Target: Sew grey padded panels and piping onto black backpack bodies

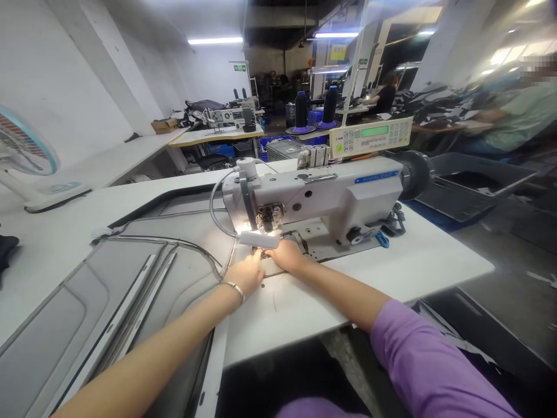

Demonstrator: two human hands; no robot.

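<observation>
Both my hands are at the needle area of a white industrial sewing machine (322, 188), below its lit tubular lamp (260, 240). My left hand (246, 273), with a bracelet at the wrist, comes in from the front left; its fingers are bent together close to the needle plate. From the right, my right hand (285, 255) meets it, fingers curled in under the lamp. Whatever their fingertips pinch is too small or hidden to make out. A large grey sewn panel (191, 232) with dark piping and pale strips lies left of the machine, alongside my left hand.
A loose thread (275, 299) lies on the white table (317, 296). The control panel (372, 136) and dark thread cones (301, 110) stand behind the machine. A fan (26, 145) is at far left. Grey bins (474, 186) and a person (522, 116) are to the right.
</observation>
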